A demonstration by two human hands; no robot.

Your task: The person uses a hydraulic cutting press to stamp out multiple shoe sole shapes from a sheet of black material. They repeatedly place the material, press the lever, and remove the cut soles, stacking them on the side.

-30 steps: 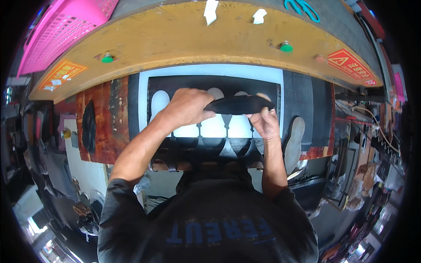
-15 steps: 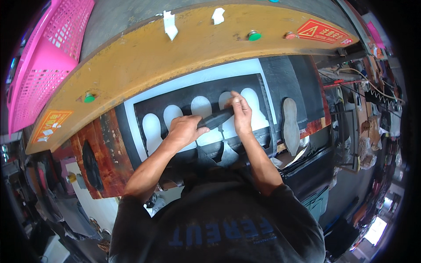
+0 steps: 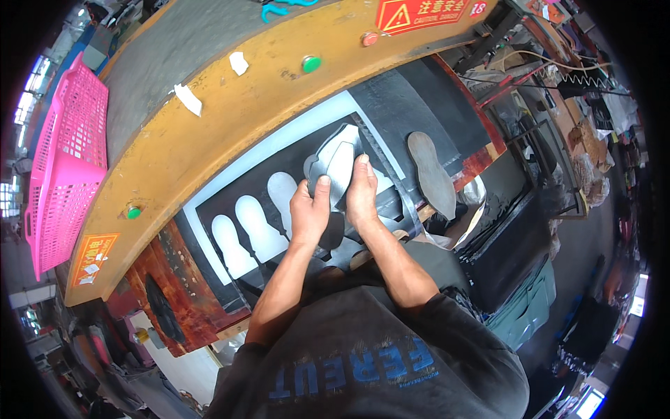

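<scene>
My left hand (image 3: 309, 211) and my right hand (image 3: 361, 188) grip a small stack of dark grey sole-shaped pieces (image 3: 340, 157) from its two sides, thumbs on top. The upper face of the stack shines in the light. Beneath it lies a black sheet (image 3: 204, 207) with several sole-shaped cutouts, through which a white board (image 3: 234, 171) shows. My hands and the stack hide the cutouts on the right. Just right of the sheet rests a single grey sole-shaped piece (image 3: 431, 174).
A yellow machine beam (image 3: 258, 87) with green buttons (image 3: 311, 64) arches beyond the board. At far left stands a pink perforated basket (image 3: 73, 160). A black strip-like item (image 3: 162, 307) lies on the worn red-brown table (image 3: 202, 307). Teal-handled scissors (image 3: 283, 8) sit on top of the beam.
The dark stack has been turned upright and moved up, with its flat face now showing. Both hands have shifted to grip its sides. The whole view has swung round to the right.
</scene>
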